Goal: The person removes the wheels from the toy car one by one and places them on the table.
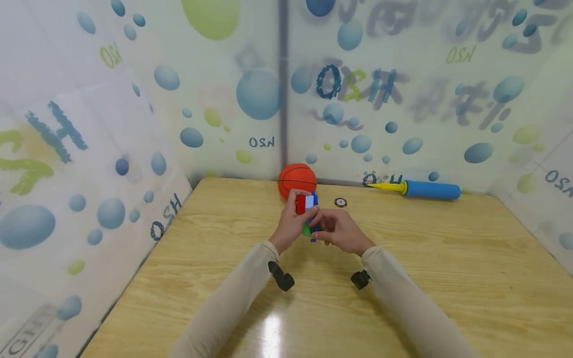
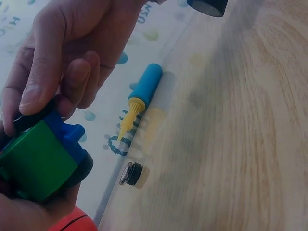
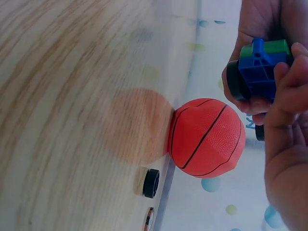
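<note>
Sleeved forearms enter from the bottom edge of the head view, each with a small black wrist mount, and meet over the middle of the wooden surface [image 1: 447, 278]. Left hand [image 1: 293, 223] and right hand [image 1: 341, 231] both curl their fingers round a toy block car [image 1: 308, 209], held just above the surface; red, white and blue parts show from above, green and a black wheel from the left wrist view. Fingers cover most of the toy, so its full shape is hard to make out. Orange basketball [image 1: 297, 179] sits just behind the hands against the back wall, its lower front hidden by them. Small black wheel [image 1: 340, 202] lies loose on the surface to the right of the ball. Blue pump with yellow nozzle [image 1: 421, 189] lies along the back wall, well apart from the hands. Right wrist view shows a second round piece at its bottom edge, cut off.
</note>
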Demonstrator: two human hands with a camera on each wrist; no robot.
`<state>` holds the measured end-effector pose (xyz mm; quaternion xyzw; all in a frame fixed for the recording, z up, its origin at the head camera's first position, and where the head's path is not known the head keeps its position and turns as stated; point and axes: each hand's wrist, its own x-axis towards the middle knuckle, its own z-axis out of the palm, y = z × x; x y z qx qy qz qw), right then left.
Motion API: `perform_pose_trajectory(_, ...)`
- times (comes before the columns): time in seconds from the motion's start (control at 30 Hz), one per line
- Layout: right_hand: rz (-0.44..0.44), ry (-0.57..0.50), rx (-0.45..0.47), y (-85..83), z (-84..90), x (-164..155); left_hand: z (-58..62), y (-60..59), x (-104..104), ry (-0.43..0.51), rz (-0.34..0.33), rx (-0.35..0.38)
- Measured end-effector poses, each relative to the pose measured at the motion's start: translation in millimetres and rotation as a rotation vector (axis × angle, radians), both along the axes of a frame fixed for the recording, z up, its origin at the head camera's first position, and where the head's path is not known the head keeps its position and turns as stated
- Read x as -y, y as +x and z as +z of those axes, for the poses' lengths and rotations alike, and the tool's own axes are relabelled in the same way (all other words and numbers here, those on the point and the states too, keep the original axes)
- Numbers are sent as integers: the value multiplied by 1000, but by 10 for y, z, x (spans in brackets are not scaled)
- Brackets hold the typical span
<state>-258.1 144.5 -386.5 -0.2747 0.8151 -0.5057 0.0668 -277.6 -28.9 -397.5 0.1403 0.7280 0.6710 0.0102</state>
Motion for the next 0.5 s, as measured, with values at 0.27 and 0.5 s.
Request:
perform_pose_trajectory(0.27,-24,2,-10,69,-27,1,-34,15,-21,-6,-16,6)
perform_pose_trajectory(0.5,-39,18,-126,87,22,-46,10,-117,120,-78,94,41)
